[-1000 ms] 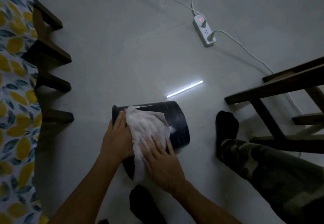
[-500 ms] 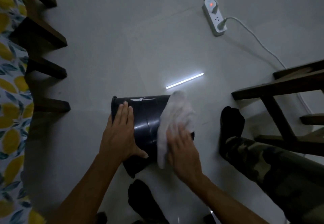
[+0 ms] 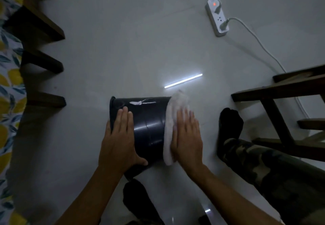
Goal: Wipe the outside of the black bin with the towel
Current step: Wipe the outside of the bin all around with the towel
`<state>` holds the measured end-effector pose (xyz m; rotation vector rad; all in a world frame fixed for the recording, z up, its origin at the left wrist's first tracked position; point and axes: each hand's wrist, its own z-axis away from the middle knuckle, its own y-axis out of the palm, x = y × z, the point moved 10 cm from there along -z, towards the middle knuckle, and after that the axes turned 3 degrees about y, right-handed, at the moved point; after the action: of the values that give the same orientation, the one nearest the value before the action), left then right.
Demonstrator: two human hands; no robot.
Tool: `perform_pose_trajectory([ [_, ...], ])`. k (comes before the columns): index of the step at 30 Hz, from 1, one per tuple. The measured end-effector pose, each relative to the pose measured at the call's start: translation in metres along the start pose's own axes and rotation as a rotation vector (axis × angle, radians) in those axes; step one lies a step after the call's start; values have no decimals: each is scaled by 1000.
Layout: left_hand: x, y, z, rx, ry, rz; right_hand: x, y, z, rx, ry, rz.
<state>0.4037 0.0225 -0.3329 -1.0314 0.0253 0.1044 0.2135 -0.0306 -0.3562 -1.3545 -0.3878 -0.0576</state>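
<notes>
The black bin (image 3: 149, 128) lies on its side on the grey floor, its rim to the left and its base end to the right. A white towel (image 3: 171, 119) is draped over the bin's right end. My right hand (image 3: 187, 136) lies flat on the towel, fingers spread, pressing it against the bin. My left hand (image 3: 119, 140) rests flat on the bin's left part near the rim, steadying it. A torn white label remnant (image 3: 139, 102) shows on the bin's upper side.
A white power strip (image 3: 217, 19) with cables lies on the floor at the upper right. Dark wooden furniture legs (image 3: 274, 98) stand to the right, more wooden legs (image 3: 44, 66) at the left beside a lemon-print cloth. My socked foot (image 3: 230, 122) is right of the bin.
My right hand has slid the towel from the bin's left-middle to its right end. The left hand has stayed on the bin near the rim.
</notes>
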Motion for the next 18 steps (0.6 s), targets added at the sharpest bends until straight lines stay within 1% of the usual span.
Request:
perform_pose_trajectory([
  [2, -2, 6, 7, 0, -12, 3, 39, 8, 41, 54, -286, -60],
  [3, -4, 10, 11, -5, -13, 16, 58, 10, 45, 77, -435, -98],
  [4, -6, 12, 15, -17, -9, 37, 76, 13, 36, 115, -536, -126],
  [5, -8, 15, 18, -32, 0, 61, 92, 13, 21, 167, -569, -157],
  [7, -10, 15, 21, -56, 16, 79, 105, 17, -25, 267, -475, -254],
  [9, -8, 12, 18, -38, 13, 66, 106, 12, -68, 225, -366, -235],
  [11, -5, 7, 14, -24, 1, 62, 94, 11, -92, 176, -244, -200],
  [14, -3, 5, 13, -24, -19, 72, 42, 9, -83, 86, -32, -76],
  [15, -3, 6, 14, -25, -23, 70, 29, 6, -67, 58, -15, -58],
  [16, -4, 8, 17, -22, -25, 69, 25, 3, -46, 50, -49, -54],
  [18, -8, 13, 25, -50, -23, 81, 43, 5, -3, 104, -242, -71],
])
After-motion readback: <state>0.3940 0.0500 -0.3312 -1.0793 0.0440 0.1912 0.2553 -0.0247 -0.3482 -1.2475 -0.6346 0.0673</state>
